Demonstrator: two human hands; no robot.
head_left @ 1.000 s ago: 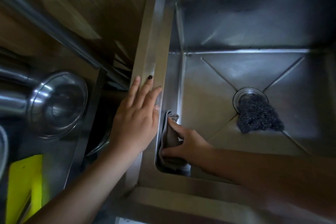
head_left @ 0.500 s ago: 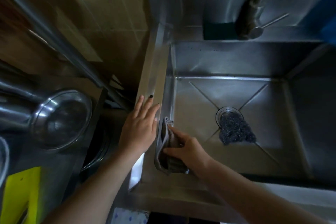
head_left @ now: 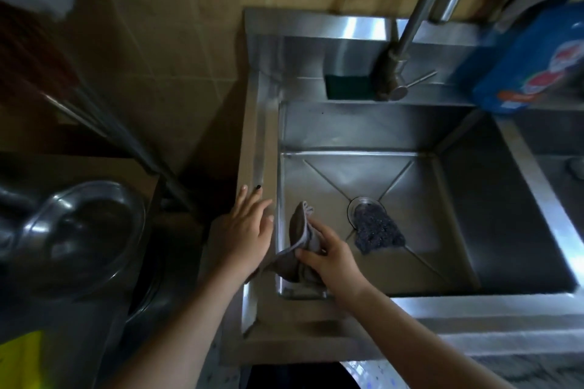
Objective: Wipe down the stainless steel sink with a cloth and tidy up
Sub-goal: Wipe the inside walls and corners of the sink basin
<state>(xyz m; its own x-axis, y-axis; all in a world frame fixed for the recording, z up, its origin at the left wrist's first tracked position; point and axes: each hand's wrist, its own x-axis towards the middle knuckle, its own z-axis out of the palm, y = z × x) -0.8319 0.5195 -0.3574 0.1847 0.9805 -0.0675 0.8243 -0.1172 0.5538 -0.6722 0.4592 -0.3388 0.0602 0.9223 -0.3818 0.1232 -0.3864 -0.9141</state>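
Observation:
The stainless steel sink point(head_left: 442, 133) fills the middle and right of the head view. My right hand point(head_left: 331, 257) grips a grey cloth point(head_left: 300, 230) inside the basin, by its near left corner, with the cloth's upper end standing up beside the left wall. My left hand point(head_left: 245, 230) rests flat on the sink's left rim, fingers straight and pointing away from me. A corner of the cloth lies under its heel. A dark scouring pad point(head_left: 376, 232) lies on the basin floor, partly over the round drain point(head_left: 360, 204).
A tap point(head_left: 407, 41) rises at the back of the sink, with a dark green sponge point(head_left: 347, 85) beside its base. A blue packet point(head_left: 534, 57) stands at the back right. Steel bowls point(head_left: 85, 230) sit on a rack to the left, and a yellow item point(head_left: 22, 360) lies at bottom left.
My view has tilted up and back, bringing the tap and blue packet into sight. My right hand has drawn the cloth slightly away from the left wall. My left hand stays on the rim.

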